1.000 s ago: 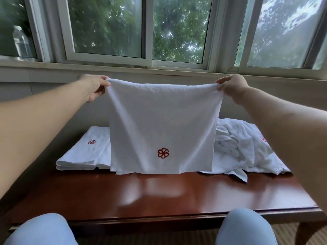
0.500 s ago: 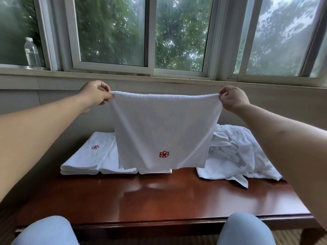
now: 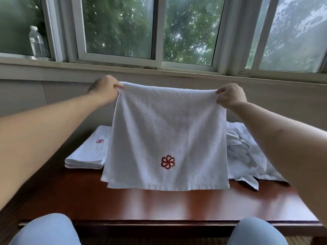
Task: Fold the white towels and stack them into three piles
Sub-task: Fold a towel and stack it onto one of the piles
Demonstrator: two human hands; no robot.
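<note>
Towel (image 3: 166, 137) hangs btwn left hand (image 3: 106, 91) & right hand (image 3: 231, 96), both pinching top corners.

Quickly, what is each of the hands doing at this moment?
Left hand: pinches the upper left corner of the white towel.
Right hand: pinches the upper right corner of the same towel.

A hotel-like room: logo-embroidered white towels (image 3: 166, 138), polished wooden table (image 3: 177, 204), sliding windows (image 3: 120, 27).

Glossy wooden table (image 3: 159, 206), white-framed windows (image 3: 159, 32), green trees outside (image 3: 120, 23)
</note>
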